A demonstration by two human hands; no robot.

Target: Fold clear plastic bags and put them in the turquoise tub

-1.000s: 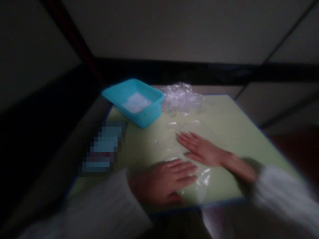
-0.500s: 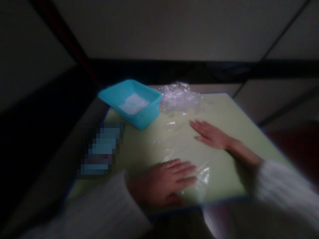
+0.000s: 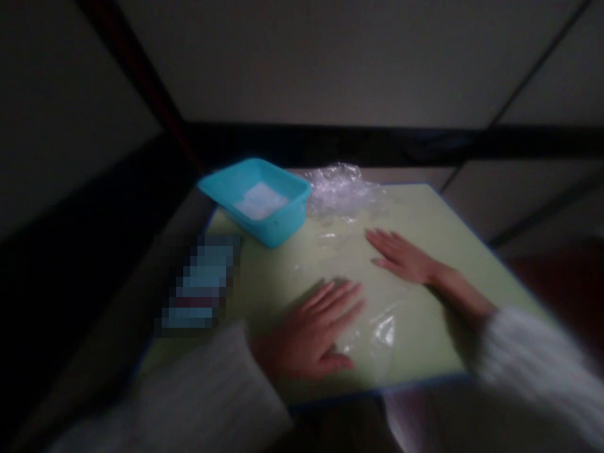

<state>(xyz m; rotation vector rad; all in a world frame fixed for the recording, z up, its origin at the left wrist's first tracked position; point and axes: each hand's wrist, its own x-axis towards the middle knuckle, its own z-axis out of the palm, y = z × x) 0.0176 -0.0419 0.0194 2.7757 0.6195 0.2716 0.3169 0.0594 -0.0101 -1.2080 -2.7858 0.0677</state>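
Note:
A thin clear plastic sheet (image 3: 384, 330) lies spread over the pale yellow-green table (image 3: 438, 220), its near end hanging past the front edge. My left hand (image 3: 314, 327) rests flat on the left part of the plastic, fingers stretched out and pointing up and to the right. Farther back on the right side, my right hand (image 3: 401, 257) is flat with its fingers extended to the left. Neither hand grips anything. Behind them, crumpled clear plastic (image 3: 342, 189) is bunched at the far edge; I cannot tell whether it is one piece with the flat sheet.
A turquoise plastic basket (image 3: 283, 231) stands at the back left with white, paper-like pieces (image 3: 262, 200) inside. At the left edge lies a pixelated flat object, perhaps a phone (image 3: 202, 283). A pale panel (image 3: 330, 63) rises behind the table. The light is dim.
My left hand has slid slightly away from me over the plastic, its fingers now angled more upward. My right hand stays about where it was. The whole view has shifted a little.

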